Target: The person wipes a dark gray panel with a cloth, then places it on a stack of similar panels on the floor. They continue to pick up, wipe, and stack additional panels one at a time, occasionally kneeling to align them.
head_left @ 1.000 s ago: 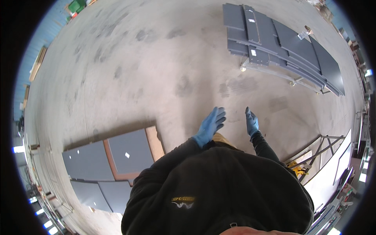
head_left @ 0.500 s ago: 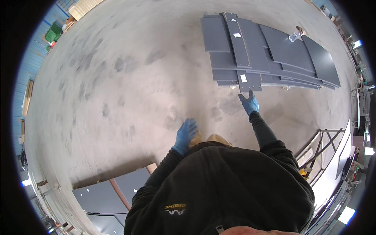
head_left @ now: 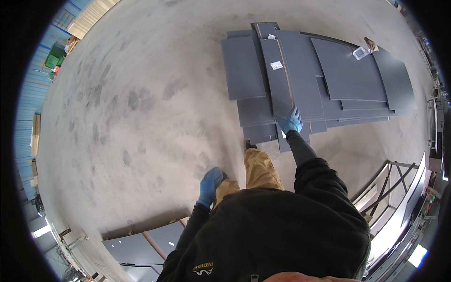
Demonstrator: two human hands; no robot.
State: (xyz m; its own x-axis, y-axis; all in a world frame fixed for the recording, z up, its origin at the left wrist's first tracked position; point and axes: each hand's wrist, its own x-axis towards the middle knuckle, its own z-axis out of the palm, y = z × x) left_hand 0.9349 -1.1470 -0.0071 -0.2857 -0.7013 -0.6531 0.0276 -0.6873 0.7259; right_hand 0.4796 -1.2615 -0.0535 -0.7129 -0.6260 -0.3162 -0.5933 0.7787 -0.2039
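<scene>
The grey panels (head_left: 347, 70) in the upper right look smooth and matt, with a soft sheen towards the right end; a white label (head_left: 276, 65) on one looks like paper. Near the upper right rim, the small container (head_left: 361, 52) is clear, shiny plastic. The floor (head_left: 164, 122) looks like matt concrete, smudged with dark scuffs. Lower centre, the black jacket (head_left: 282, 230) is dull, soft cloth, and the tan trousers (head_left: 262, 171) are creased matt fabric. At the left, the blue wall (head_left: 30, 98) looks like ribbed sheet metal.
</scene>
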